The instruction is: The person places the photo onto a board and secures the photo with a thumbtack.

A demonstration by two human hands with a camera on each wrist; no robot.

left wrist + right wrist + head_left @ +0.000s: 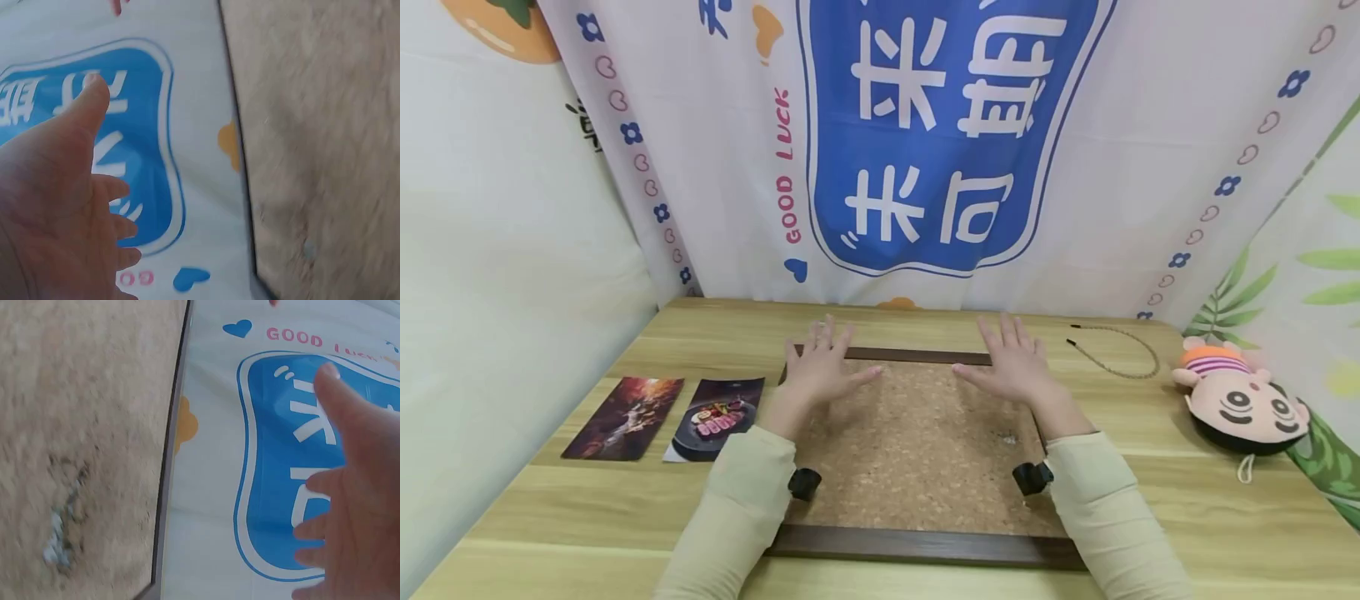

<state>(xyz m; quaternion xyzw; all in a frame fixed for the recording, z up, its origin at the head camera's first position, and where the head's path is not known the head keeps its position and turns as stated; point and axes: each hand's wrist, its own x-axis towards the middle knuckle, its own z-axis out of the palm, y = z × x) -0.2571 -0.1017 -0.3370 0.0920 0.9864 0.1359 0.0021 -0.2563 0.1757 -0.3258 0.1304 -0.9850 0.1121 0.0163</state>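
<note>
A cork board with a dark brown frame lies on the wooden table in front of the person. Over its far left corner is the left hand, fingers straight and spread, thumb turned inward. Opposite it, the right hand spreads its fingers over the far right corner. Neither hand holds anything. Both wrist views show bare palms, with the cork surface beside the left hand and a rough, whitish damaged patch in the cork beside the right. Whether the palms touch the board cannot be told.
Two photo prints, a dark reddish one and one of a plate of food, lie left of the board. A thin braided cord curves at the back right, near a plush doll. Printed curtains hang behind the table.
</note>
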